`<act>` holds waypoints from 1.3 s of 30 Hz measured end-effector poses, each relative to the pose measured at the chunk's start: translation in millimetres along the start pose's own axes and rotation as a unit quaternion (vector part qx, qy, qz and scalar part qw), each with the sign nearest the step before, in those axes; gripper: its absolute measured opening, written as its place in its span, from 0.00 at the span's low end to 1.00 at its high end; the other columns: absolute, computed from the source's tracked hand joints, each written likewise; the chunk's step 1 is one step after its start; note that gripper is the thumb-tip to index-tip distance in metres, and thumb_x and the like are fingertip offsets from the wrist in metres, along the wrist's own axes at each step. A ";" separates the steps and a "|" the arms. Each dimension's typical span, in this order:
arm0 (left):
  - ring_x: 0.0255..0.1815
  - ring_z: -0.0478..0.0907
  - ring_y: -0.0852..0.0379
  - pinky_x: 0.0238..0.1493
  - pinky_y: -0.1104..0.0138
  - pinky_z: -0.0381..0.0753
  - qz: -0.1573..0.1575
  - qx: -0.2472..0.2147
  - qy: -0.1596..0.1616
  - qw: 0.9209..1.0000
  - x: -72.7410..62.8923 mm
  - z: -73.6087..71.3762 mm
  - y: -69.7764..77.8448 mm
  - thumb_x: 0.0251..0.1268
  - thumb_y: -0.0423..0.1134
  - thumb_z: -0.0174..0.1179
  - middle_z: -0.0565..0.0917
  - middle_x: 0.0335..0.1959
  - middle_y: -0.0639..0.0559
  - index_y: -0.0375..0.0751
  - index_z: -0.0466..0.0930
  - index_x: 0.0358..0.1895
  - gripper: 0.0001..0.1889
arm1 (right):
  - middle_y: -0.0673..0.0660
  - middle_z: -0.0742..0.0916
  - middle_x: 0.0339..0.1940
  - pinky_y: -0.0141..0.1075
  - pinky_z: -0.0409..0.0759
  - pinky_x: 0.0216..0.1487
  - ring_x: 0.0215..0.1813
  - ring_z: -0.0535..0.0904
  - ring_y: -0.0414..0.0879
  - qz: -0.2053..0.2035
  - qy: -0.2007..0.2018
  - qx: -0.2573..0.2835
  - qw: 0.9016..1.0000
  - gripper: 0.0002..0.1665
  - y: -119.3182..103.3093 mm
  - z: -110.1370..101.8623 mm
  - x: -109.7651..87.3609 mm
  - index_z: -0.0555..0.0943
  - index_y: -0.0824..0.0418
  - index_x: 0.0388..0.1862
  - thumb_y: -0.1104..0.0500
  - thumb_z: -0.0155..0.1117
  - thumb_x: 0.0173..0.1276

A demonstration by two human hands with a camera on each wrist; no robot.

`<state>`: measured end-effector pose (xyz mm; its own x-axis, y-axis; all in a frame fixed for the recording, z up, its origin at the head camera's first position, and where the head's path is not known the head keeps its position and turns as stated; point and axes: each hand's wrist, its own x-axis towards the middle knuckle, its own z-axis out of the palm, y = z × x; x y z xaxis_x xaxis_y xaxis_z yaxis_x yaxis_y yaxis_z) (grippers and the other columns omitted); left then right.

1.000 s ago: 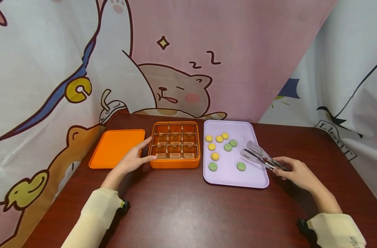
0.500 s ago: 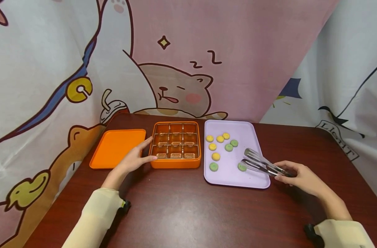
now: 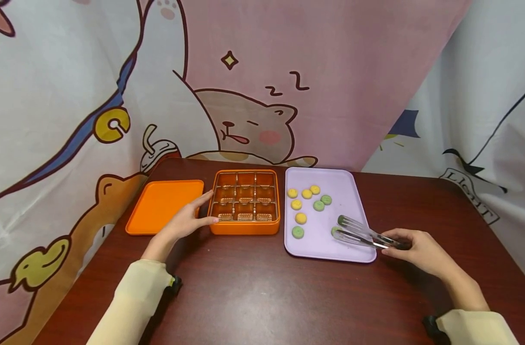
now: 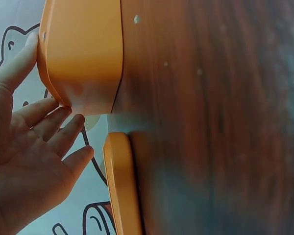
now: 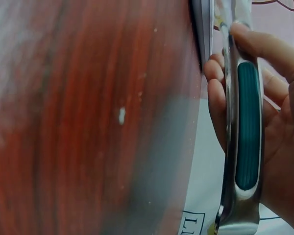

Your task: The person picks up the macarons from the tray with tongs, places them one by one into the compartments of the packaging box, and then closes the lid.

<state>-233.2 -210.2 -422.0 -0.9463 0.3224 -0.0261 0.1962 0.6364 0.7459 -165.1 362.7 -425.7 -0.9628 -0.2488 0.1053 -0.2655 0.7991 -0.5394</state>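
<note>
My left hand [image 3: 185,223] rests against the left side of an orange box [image 3: 245,227]. Its thumb and extended fingers touch the rim near a corner, also in the left wrist view. A clear divider [image 3: 245,200] splits the box into several compartments. My right hand [image 3: 419,247] grips metal tongs [image 5: 247,127] with a green handle inlay. Their slotted clear tips [image 3: 353,230] are spread above a lilac tray [image 3: 327,249], over and beside a small round green piece [image 3: 334,231]. A dark green patch shows at the upper tip. Several yellow pieces [image 3: 300,218] and green pieces [image 3: 297,232] lie on the tray.
A flat orange lid or tray [image 3: 158,206] lies left of the box, partly behind my left hand. Everything stands on a dark brown table [image 3: 253,292]. A cartoon-printed curtain [image 3: 340,86] hangs along the back and sides.
The tongs have swung towards the front of the tray, from behind the green piece to over it. My right hand moved slightly right and nearer. My left hand and the box stay put.
</note>
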 end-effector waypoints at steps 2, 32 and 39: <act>0.82 0.47 0.35 0.77 0.36 0.48 -0.004 -0.004 -0.003 1.000 0.4 -0.9 0.6 0.66 0.45 0.66 0.51 0.82 0.42 0.44 0.50 0.81 0.45 | 0.51 0.88 0.35 0.27 0.72 0.31 0.29 0.74 0.30 -0.001 0.007 -0.014 1.000 0.17 -0.3 0.0 0.4 0.87 0.56 0.45 0.54 0.78 0.57; 0.82 0.45 0.35 0.76 0.35 0.47 0.007 -0.009 -0.024 1.000 1.6 -6.8 0.8 0.67 0.43 0.65 0.50 0.82 0.41 0.42 0.50 0.81 0.44 | 0.44 0.86 0.30 0.26 0.72 0.28 0.30 0.70 0.28 -0.068 0.063 -0.057 0.994 0.14 -3.1 1.8 2.5 0.90 0.53 0.38 0.62 0.80 0.52; 0.82 0.45 0.36 0.77 0.36 0.47 0.001 -0.012 -0.026 1.000 1.4 -7.1 1.8 0.66 0.43 0.66 0.50 0.82 0.42 0.43 0.50 0.81 0.45 | 0.43 0.86 0.29 0.25 0.71 0.28 0.30 0.71 0.27 -0.083 0.074 -0.058 0.992 0.14 -8.0 2.4 6.0 0.90 0.52 0.38 0.62 0.80 0.51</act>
<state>-236.0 -213.6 -415.9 -0.9309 0.3606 -0.0592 0.1914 0.6191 0.7617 -168.7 353.5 -422.7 -0.9001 -0.3050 0.3111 -0.4158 0.8143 -0.4049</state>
